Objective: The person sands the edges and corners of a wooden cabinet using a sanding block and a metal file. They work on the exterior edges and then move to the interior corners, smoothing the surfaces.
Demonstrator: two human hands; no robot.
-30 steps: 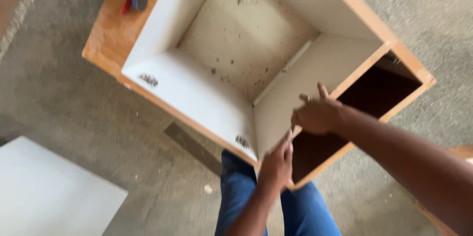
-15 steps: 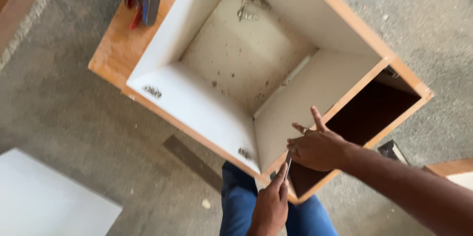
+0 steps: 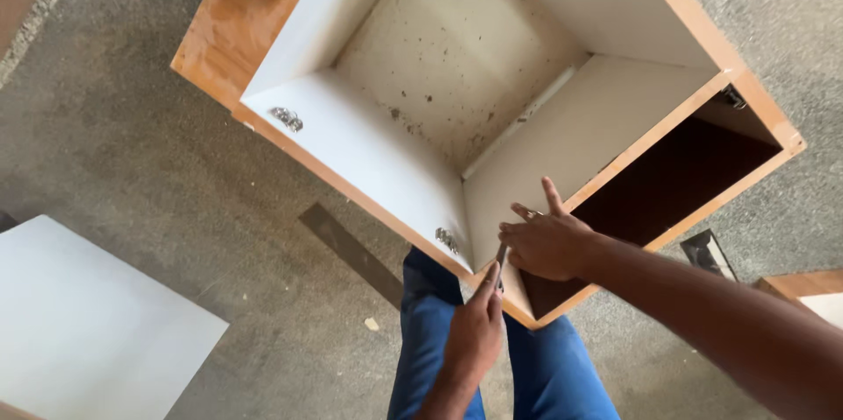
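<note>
Gripping a thin tool (image 3: 500, 258), left hand (image 3: 474, 332) unmoved, right hand (image 3: 546, 244) still spread on cabinet (image 3: 386, 157) corner, view nearer

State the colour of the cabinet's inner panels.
White, with dark specks on the back panel of the cabinet; the head view shows it.

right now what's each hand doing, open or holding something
Left hand: closed on a thin tool, set at the cabinet corner.
Right hand: mostly open, resting on the cabinet's panel edge; whether it holds anything cannot be told.
</note>
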